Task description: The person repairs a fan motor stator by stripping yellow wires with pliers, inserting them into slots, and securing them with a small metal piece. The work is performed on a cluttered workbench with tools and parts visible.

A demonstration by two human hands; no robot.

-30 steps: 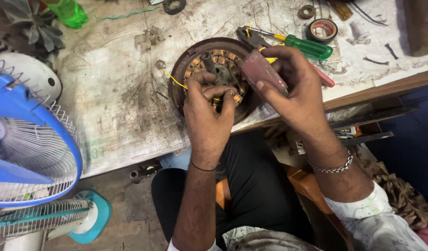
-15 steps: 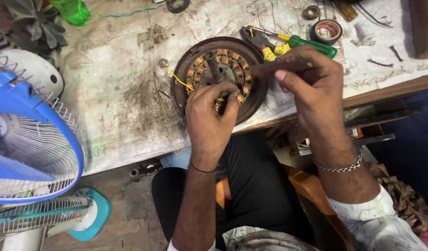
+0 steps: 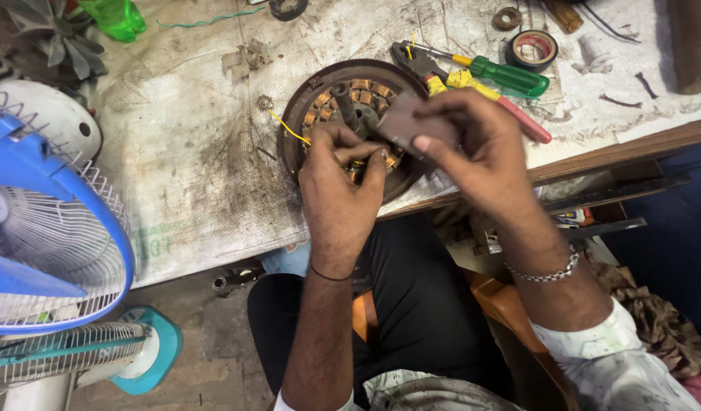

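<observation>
Grimy, scuffed grey worktop (image 3: 198,152), stained with dark smears, wooden edge at right. Left hand (image 3: 341,183) pinched narrow, fingertips closed on something small at the near rim of a round motor stator (image 3: 350,122); what exactly sits between the fingertips cannot be told. Right hand (image 3: 472,152) curled around a small flat dull brown piece (image 3: 403,125), held just above the stator's right side; thin chain bracelet (image 3: 552,272) at that wrist, dark band on the other. Stator lying flat near the worktop's front edge: rusty dark metal disc, ring of copper-coloured wound coils, short dark shaft upright at its middle, thin yellow wire (image 3: 285,125) trailing from its left side. Just beyond, touching or nearly so, a screwdriver with translucent green handle (image 3: 506,76) and pliers with yellow and red grips (image 3: 487,95), lying side by side. Farther back, a roll of black tape (image 3: 534,47), a small rusty washer (image 3: 507,17) and a dark rubber ring (image 3: 288,7). Far left corner, a green plastic bottle (image 3: 118,17). At left beside the worktop, a blue fan with white wire guard (image 3: 46,228), a second fan's teal base (image 3: 148,358) on the concrete floor below.
</observation>
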